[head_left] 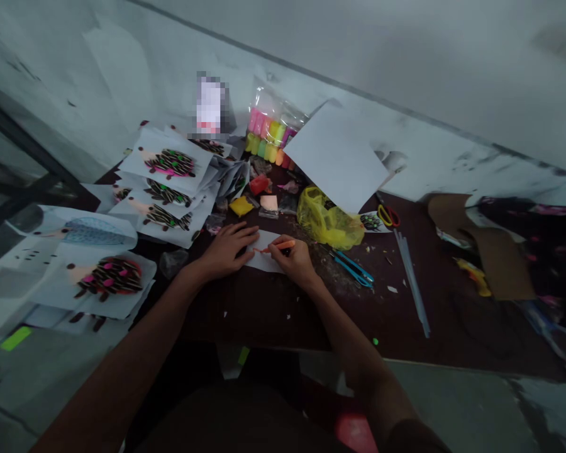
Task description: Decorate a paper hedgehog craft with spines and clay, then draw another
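A small white paper (263,263) lies on the dark table between my hands, with a short orange mark on it. My left hand (229,248) rests flat at the paper's left side, fingers spread, holding nothing. My right hand (296,259) grips an orange pen (287,244), its tip touching the paper near the mark. Behind the paper sit a yellow clay piece (241,206), a pale pink block (268,202) and a red lump (259,184). A yellow plastic bag (327,220) is just beyond my right hand.
Stacked hedgehog pictures (167,165) stand at the left. Blue-handled scissors (355,269), clear sticks (412,286) and red-yellow scissors (388,215) lie to the right. Behind are a large white sheet (338,154) and a pack of coloured clay (267,135). Brown cardboard (502,264) lies far right.
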Demonstrator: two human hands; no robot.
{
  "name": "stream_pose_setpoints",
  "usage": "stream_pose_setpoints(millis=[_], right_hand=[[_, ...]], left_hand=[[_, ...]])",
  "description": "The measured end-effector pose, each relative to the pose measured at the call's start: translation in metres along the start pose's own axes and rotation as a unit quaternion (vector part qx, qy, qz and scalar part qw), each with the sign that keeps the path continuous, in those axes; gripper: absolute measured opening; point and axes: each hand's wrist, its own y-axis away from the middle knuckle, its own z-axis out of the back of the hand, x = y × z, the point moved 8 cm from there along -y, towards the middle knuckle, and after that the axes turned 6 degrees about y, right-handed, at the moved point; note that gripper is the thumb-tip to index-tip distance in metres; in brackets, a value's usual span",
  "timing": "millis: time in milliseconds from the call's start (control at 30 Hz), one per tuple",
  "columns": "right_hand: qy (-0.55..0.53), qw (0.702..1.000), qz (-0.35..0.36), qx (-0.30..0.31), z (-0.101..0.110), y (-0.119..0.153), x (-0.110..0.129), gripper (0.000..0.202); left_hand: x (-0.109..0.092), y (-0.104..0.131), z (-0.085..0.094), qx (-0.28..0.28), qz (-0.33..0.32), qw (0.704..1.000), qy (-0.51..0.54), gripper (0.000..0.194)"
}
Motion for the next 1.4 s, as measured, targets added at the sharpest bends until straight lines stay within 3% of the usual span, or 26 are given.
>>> stream_pose_setpoints(millis=[500, 1400], right_hand=[[-0.014, 0.999, 0.027, -0.014, -0.007, 0.001, 0.004, 0.025], [-0.013, 1.000, 0.009, 0.002, -0.012, 0.002, 0.000, 0.022]], left_hand=[[-0.001, 0.000, -0.001, 0.004, 0.000, 1.000, -0.005, 0.050], [-0.001, 0.000, 0.000, 0.021, 0.006, 1.000, -0.005, 0.052]])
